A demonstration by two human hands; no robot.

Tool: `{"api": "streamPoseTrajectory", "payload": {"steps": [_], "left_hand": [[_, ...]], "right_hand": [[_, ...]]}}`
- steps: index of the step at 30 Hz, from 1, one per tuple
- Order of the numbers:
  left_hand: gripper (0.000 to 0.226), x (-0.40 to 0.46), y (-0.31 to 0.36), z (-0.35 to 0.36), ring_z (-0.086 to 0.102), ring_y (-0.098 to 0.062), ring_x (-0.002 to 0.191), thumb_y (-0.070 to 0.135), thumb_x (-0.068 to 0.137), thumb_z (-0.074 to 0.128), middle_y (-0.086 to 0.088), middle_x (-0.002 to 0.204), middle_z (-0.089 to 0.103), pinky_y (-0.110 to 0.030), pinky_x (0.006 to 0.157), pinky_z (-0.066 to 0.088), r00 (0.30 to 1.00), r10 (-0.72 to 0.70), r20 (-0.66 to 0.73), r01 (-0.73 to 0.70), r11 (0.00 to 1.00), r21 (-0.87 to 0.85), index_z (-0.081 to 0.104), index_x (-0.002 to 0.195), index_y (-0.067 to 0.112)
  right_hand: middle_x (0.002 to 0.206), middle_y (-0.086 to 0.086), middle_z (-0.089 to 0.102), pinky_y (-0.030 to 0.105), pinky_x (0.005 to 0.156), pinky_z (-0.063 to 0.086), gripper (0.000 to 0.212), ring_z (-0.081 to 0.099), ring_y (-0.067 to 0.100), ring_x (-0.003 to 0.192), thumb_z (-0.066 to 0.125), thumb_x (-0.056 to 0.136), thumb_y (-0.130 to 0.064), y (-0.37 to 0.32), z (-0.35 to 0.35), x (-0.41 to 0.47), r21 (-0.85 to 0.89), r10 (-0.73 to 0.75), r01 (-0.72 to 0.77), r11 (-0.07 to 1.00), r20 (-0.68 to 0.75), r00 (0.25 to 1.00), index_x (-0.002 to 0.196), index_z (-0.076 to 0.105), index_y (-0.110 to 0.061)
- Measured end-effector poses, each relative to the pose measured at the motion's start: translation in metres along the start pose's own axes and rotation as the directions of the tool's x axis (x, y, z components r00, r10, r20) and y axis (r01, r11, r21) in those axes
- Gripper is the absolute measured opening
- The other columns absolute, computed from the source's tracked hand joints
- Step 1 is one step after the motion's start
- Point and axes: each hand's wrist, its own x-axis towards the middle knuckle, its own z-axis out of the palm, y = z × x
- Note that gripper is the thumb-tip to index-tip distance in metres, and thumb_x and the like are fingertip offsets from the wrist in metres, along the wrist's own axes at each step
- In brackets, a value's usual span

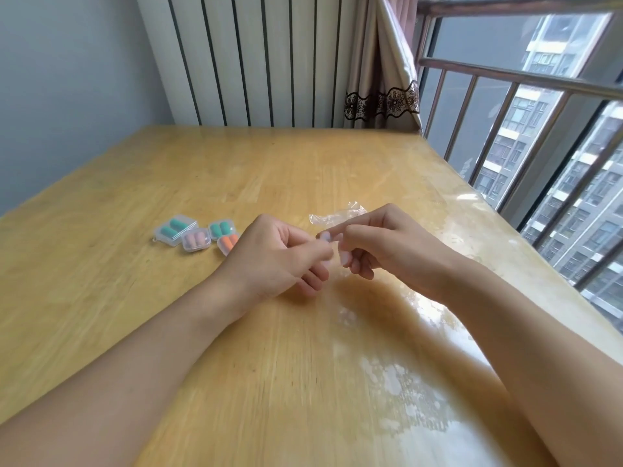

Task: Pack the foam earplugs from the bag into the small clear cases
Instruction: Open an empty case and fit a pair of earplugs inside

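My left hand [279,256] and my right hand [381,241] meet above the table's middle, both with curled fingers around a small clear case [332,247] with pale lilac earplugs in it; the case is blurred. Behind my right hand lies the crumpled clear bag [335,214], flat on the wood. To the left sit several closed clear cases: one with teal earplugs [173,229], one with pink earplugs [196,240], one more teal [220,228], and an orange one [228,244] partly hidden by my left hand.
The wooden table [168,315] has a glossy cover and ends at its right edge along a barred window [539,146]. A radiator [256,59] and a curtain [381,79] stand behind the far edge.
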Motion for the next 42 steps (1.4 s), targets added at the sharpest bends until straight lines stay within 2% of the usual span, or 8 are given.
{"api": "streamPoseTrajectory", "payload": {"steps": [6,10,14,16,20,31,39,42], "left_hand": [[0.022,0.007,0.004,-0.012,0.055,-0.017,0.043,0.010,0.088,0.060,-0.013,0.060,0.066,-0.023,0.040,0.049,0.999,-0.046,-0.006,0.044,0.987,-0.154,0.072,0.093,-0.008],[0.014,0.013,-0.007,-0.012,0.047,-0.016,0.044,0.012,0.092,0.060,-0.001,0.051,0.057,-0.022,0.042,0.039,0.986,0.104,-0.130,-0.084,0.985,0.149,0.071,0.083,0.011],[0.019,0.012,-0.017,-0.007,0.044,-0.005,0.044,0.026,0.080,0.070,0.010,0.044,0.053,-0.028,0.057,0.046,0.949,0.271,-0.161,-0.159,0.853,0.498,0.066,0.062,0.024],[0.013,0.011,-0.018,-0.003,0.047,-0.004,0.045,0.033,0.075,0.066,0.013,0.041,0.050,-0.031,0.065,0.050,0.943,0.293,-0.157,-0.168,0.828,0.535,0.065,0.063,0.027],[0.022,0.011,-0.015,0.001,0.045,-0.006,0.048,0.047,0.063,0.057,0.012,0.046,0.045,-0.034,0.068,0.050,0.941,0.278,-0.192,-0.145,0.845,0.515,0.067,0.075,0.031],[0.047,0.062,-0.004,0.014,0.047,-0.015,0.135,0.042,0.099,0.051,0.000,0.145,0.054,-0.030,0.108,0.038,0.961,0.200,-0.192,-0.106,0.905,0.411,0.054,0.141,0.020],[0.016,0.080,0.012,0.004,0.067,-0.018,0.089,0.034,0.093,0.066,0.002,0.085,0.066,-0.034,0.084,0.048,0.982,-0.091,-0.163,0.088,0.996,-0.025,0.069,0.094,0.019],[0.013,0.068,0.010,-0.002,0.057,-0.013,0.038,0.023,0.093,0.068,-0.006,0.087,0.070,-0.022,0.051,0.047,0.983,-0.139,-0.121,0.132,0.989,-0.066,0.075,0.103,0.017]], "right_hand": [[0.082,0.028,0.060,0.028,0.054,0.041,0.032,0.049,0.024,0.067,0.061,0.077,-0.003,0.009,-0.021,0.008,0.105,0.024,-0.030,0.994,0.053,0.998,0.105,0.077,-0.002],[0.084,0.028,0.070,0.028,0.055,0.042,0.023,0.052,0.021,0.063,0.075,0.083,-0.008,0.011,-0.028,0.005,-0.104,0.092,-0.079,0.991,0.130,0.987,0.106,0.078,-0.009],[0.066,-0.001,0.066,0.020,0.053,0.037,0.013,0.048,0.003,0.053,0.081,0.081,-0.037,0.010,-0.037,0.005,-0.587,-0.223,0.035,0.809,-0.251,0.942,0.081,0.080,-0.024],[0.080,-0.008,0.063,0.024,0.061,0.042,0.008,0.052,0.002,0.067,0.084,0.077,-0.037,0.009,-0.042,0.004,-0.711,-0.354,0.011,0.703,-0.336,0.873,0.075,0.078,-0.032],[0.108,-0.006,0.068,0.029,0.080,0.051,0.007,0.060,0.010,0.090,0.078,0.084,-0.024,0.019,-0.034,0.006,-0.782,-0.303,0.013,0.624,-0.226,0.926,0.087,0.082,-0.029],[0.115,-0.002,0.076,0.029,0.082,0.056,0.027,0.072,0.016,0.093,0.074,0.090,-0.022,0.038,-0.023,0.021,-0.682,-0.230,-0.094,0.725,-0.369,0.901,0.116,0.076,-0.020],[0.099,-0.004,0.076,0.035,0.073,0.060,0.045,0.069,0.016,0.073,0.073,0.075,0.010,0.032,-0.009,0.020,-0.521,-0.351,0.130,0.844,-0.352,0.867,0.109,0.079,-0.019],[0.106,-0.004,0.071,0.027,0.072,0.059,0.044,0.069,0.010,0.070,0.068,0.078,0.010,0.032,-0.005,0.022,-0.526,-0.316,0.107,0.844,-0.326,0.891,0.111,0.078,-0.019]]}}
